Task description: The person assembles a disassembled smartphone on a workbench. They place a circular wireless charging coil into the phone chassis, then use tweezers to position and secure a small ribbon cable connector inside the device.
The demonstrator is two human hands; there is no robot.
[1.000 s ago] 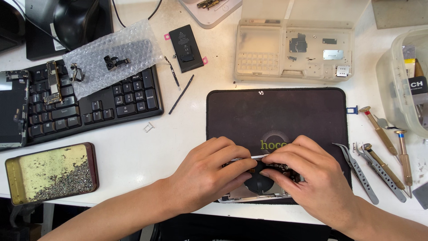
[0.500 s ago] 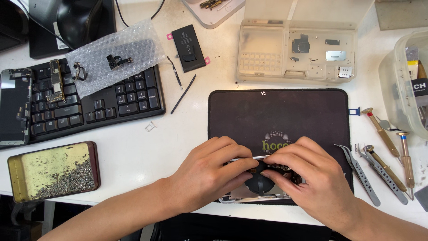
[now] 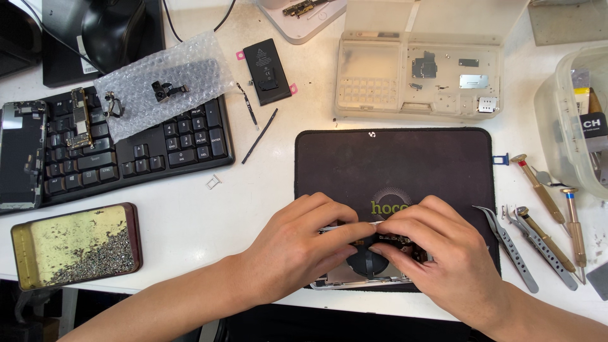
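- Since the earlier frames we note almost no movement: both hands stay over the same spot, and only the camera view drifts slightly.
- Nearest us, the opened phone chassis (image 3: 364, 273) lies at the near edge of the dark work mat (image 3: 392, 161), its long axis running left to right, directly beneath the fingertips.
- Our left hand (image 3: 297, 244) arrives from the left, thumb and forefinger pinched on a thin silver tool (image 3: 354, 225) lying almost level and pointing right.
- Our right hand (image 3: 443, 253) meets it from the right, fingers curled down onto the chassis interior; whether they grip a part we cannot tell. Both hands sit equally close.
- Further right lie tweezers (image 3: 510, 247) and screwdrivers (image 3: 538, 183).
- Farther back: black keyboard (image 3: 126, 152), bubble wrap (image 3: 161, 88), battery (image 3: 267, 71), clear parts tray (image 3: 418, 69).
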